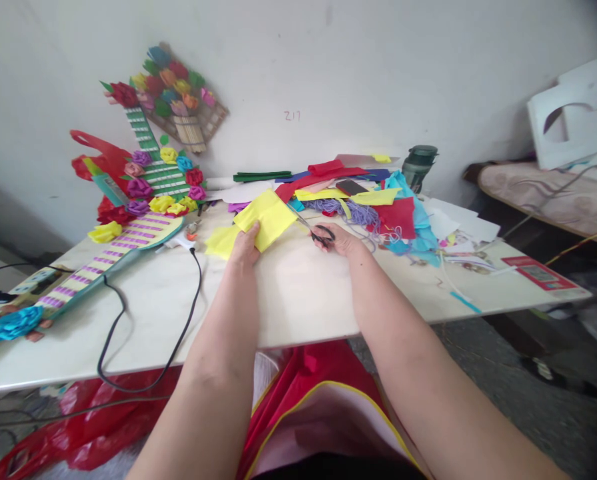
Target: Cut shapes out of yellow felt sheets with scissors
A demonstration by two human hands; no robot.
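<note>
My left hand (247, 244) grips a folded sheet of yellow crepe paper (269, 218) above the white table, thumb on top. A looser yellow flap hangs out to the left of that hand. In my right hand (340, 239) are black-handled scissors (322, 235), fingers through the loops. Their blades point up and left, touching or just beside the sheet's right edge; whether they are cutting into it I cannot tell. Behind both hands lies a heap of coloured crepe paper (328, 175) with a tangle of purple yarn (354, 212).
Paper-flower decorations (153, 167) and a glue gun (181, 240) with a black cord (109, 333) occupy the left of the table (298, 300). A dark bottle (419, 167) stands at the back right. Paper scraps (461, 223) lie at right; red plastic bags (93, 417) are below.
</note>
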